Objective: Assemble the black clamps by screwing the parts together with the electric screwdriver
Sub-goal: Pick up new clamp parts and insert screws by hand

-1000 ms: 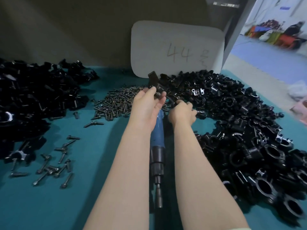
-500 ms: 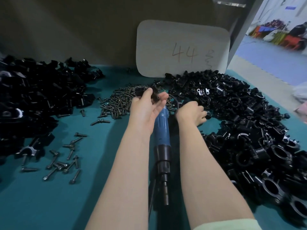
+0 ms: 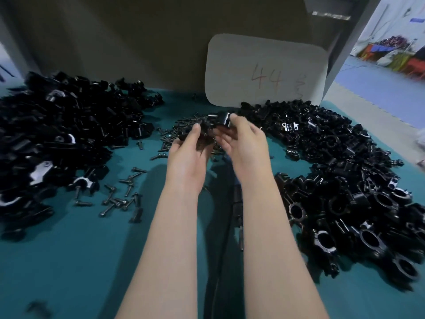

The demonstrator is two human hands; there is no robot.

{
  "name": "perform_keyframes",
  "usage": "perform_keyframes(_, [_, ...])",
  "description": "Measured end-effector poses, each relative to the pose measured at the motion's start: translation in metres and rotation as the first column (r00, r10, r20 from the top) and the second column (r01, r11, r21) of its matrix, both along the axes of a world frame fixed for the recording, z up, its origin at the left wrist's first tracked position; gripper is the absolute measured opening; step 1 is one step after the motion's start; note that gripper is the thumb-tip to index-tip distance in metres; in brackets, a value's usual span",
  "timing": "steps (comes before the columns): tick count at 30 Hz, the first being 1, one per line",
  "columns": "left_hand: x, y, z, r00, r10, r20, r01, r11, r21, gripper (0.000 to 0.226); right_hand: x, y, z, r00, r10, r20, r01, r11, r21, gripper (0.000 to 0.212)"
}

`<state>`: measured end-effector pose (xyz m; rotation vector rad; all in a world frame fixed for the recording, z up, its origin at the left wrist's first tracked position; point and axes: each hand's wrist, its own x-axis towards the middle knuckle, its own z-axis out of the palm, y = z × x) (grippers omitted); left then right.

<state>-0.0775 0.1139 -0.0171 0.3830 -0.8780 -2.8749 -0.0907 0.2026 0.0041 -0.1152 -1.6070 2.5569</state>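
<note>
Clamp part [image 3: 222, 119] is pinched by right hand [image 3: 243, 146], just below the card [image 3: 264, 72] marked 44. Left hand [image 3: 188, 157] is curled beside it over the screws [image 3: 181, 130]; its grip can't be told because of blur. Screwdriver [image 3: 238, 203] is laid on teal mat [image 3: 69, 261] further below the card, between the forearms. Black piles are spread left [image 3: 57, 134] and right [image 3: 333, 180] of it. Blue floor [image 3: 379, 93] is seen right of the card.

One left hand [image 3: 187, 157], one right hand [image 3: 247, 143], one screwdriver [image 3: 237, 201], one card [image 3: 264, 70], two clamp-part heaps [image 3: 57, 139] [image 3: 333, 180], one screw pile [image 3: 179, 130].
</note>
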Motion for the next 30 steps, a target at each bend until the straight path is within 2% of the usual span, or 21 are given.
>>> perform_keyframes(3, [0.010, -0.008, -0.007, 0.999, -0.002, -0.048, 0.002, 1.000, -0.013, 0.014, 0.007, -0.009, -0.004, 0.997, 0.058, 0.043, -0.055, 0.997, -0.062, 0.015])
perform_keyframes(5, [0.013, -0.012, -0.010, 0.999, -0.005, -0.045, 0.004, 1.000, -0.018, 0.003, 0.008, -0.011, -0.006, 0.997, 0.058, 0.046, -0.058, 0.998, 0.009, 0.019])
perform_keyframes(9, [0.010, -0.017, -0.014, 0.998, -0.011, -0.063, 0.010, 1.000, -0.021, 0.005, 0.005, -0.010, -0.012, 0.993, 0.103, 0.060, -0.114, 0.968, 0.226, 0.028])
perform_keyframes(11, [0.008, -0.018, -0.016, 0.996, -0.049, -0.076, 0.046, 0.998, -0.037, 0.004, 0.004, -0.008, -0.012, 0.984, 0.170, 0.057, -0.178, 0.964, 0.197, 0.025])
perform_keyframes(13, [0.007, -0.019, -0.018, 0.995, -0.069, -0.076, 0.065, 0.996, -0.059, 0.012, 0.003, -0.007, -0.011, 0.977, 0.209, 0.031, -0.211, 0.966, 0.150, 0.020])
perform_keyframes(15, [0.006, -0.020, -0.020, 0.996, -0.050, -0.071, 0.042, 0.994, -0.103, 0.023, 0.003, -0.007, -0.013, 0.980, 0.196, 0.017, -0.196, 0.964, 0.181, 0.019])
perform_keyframes(20, [0.006, -0.020, -0.019, 0.989, -0.039, -0.144, -0.007, 0.952, -0.304, 0.028, 0.004, -0.006, -0.015, 0.988, 0.157, 0.006, -0.152, 0.948, 0.278, 0.015])
perform_keyframes(24, [0.009, -0.019, -0.017, 0.986, -0.082, -0.145, 0.027, 0.937, -0.347, 0.026, 0.003, -0.006, -0.018, 0.993, 0.115, -0.023, -0.101, 0.933, 0.344, 0.016])
perform_keyframes(27, [0.009, -0.015, -0.017, 0.997, -0.036, -0.073, 0.001, 0.901, -0.434, 0.021, 0.002, -0.009, -0.018, 0.992, 0.115, -0.047, -0.085, 0.903, 0.420, 0.027])
perform_keyframes(30, [0.008, -0.017, -0.017, 0.996, 0.085, -0.026, -0.088, 0.903, -0.421, 0.014, 0.003, -0.012, -0.015, 0.965, 0.260, -0.036, -0.216, 0.863, 0.457, 0.046])
